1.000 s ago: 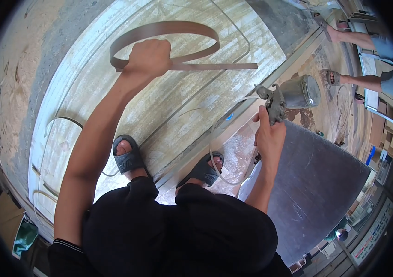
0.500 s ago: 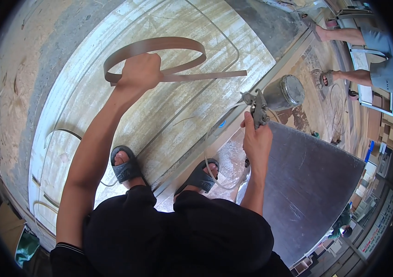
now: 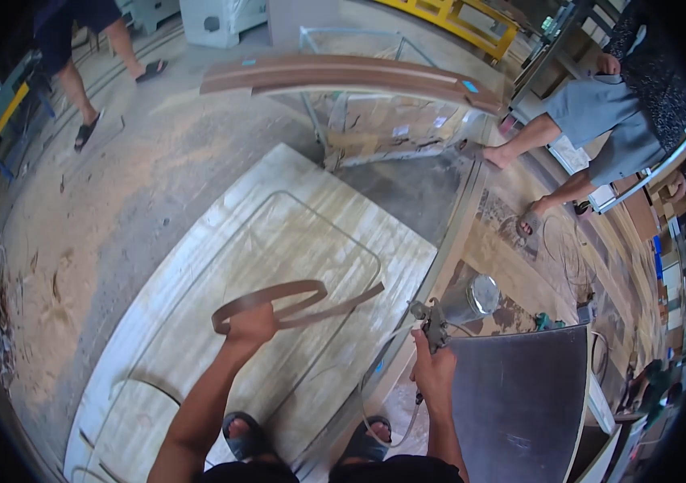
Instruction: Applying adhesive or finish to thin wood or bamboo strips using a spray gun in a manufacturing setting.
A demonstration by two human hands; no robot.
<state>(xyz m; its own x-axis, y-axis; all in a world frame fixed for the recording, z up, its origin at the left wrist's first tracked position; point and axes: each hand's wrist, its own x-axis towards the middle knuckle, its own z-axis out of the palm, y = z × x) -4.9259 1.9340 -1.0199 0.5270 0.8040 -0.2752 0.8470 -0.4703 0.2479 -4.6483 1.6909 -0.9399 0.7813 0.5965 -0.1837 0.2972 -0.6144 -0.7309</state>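
A flat brown strip of edge banding [image 3: 343,308] is bent into a loop. My left hand [image 3: 253,324] is closed around it, and one free end sticks out to the right. In my right hand [image 3: 435,366] is a metal spray gun [image 3: 436,330], its round silver cup [image 3: 464,299] lying toward the right. A pale hose [image 3: 398,441] curves down from the gun. Both hands are in front of me, above the large pale, stained board [image 3: 254,249] and the edge of the dark panel [image 3: 520,402].
Brown curved panels [image 3: 343,74] rest on a metal frame beyond the board. One person in sandals [image 3: 85,133] stands far left; another, in grey shorts [image 3: 593,113], sits at right. A yellow metal frame [image 3: 456,24] is at the back. Loose hose [image 3: 572,249] lies on the floor.
My view has tilted up, bringing the far floor, brown panels and another person into sight. Both hands appear lower in the picture, still holding the edge banding and spray gun.
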